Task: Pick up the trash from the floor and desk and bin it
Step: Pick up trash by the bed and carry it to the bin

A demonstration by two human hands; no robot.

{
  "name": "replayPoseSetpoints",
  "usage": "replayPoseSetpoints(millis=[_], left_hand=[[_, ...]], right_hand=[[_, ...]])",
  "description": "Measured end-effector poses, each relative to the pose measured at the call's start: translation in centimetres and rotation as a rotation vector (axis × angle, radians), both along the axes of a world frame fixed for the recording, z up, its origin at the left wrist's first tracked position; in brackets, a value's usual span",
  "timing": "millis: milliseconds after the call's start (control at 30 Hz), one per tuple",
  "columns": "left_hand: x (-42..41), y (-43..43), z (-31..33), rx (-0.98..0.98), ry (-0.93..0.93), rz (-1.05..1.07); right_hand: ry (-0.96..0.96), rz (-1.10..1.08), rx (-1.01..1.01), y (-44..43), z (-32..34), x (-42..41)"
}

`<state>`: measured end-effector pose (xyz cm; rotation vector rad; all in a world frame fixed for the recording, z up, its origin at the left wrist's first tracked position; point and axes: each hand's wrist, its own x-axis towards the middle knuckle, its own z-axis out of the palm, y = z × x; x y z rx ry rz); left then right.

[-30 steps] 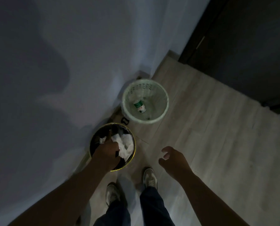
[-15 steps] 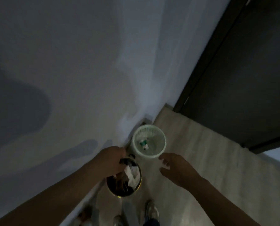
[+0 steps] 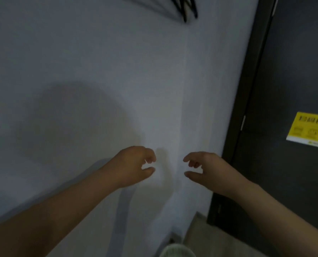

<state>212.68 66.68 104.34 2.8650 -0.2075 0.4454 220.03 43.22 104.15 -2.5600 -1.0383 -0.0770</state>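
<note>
Loosely curled and empty, left hand (image 3: 134, 166) and right hand (image 3: 208, 169) are held apart; pale bin (image 3: 176, 252) is glimpsed below them.

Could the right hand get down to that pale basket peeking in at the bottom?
Probably yes. The right hand holds nothing, its fingers loosely curled, and nothing shows between it and the pale basket below. Only the basket's rim is in view, so the rest is a guess.

A pale wall (image 3: 99, 71) fills the left and centre of the frame. On the right stands a dark door (image 3: 293, 71) bearing a yellow sticker (image 3: 310, 129), its print blurred. At top centre are dark rods (image 3: 184, 6), perhaps hangers. Light wood floor (image 3: 215, 242) shows lower right
</note>
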Motion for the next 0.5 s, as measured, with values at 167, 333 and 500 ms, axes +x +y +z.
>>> replayPoseSetpoints(millis=[167,333,500], left_hand=[[-1.2,-1.8,8.5,0.039,-0.229,0.085],[-1.2,-3.9,11.6,0.081,-0.283,0.185],[-2.2,-5.7,11.2,0.151,-0.290,0.334]], right_hand=[[-0.174,0.113,0.172,-1.5,8.0,1.7],[-0.265,0.224,0.308,-2.8,11.7,4.1],[-0.296,0.373,0.338,-2.3,12.0,5.9]])
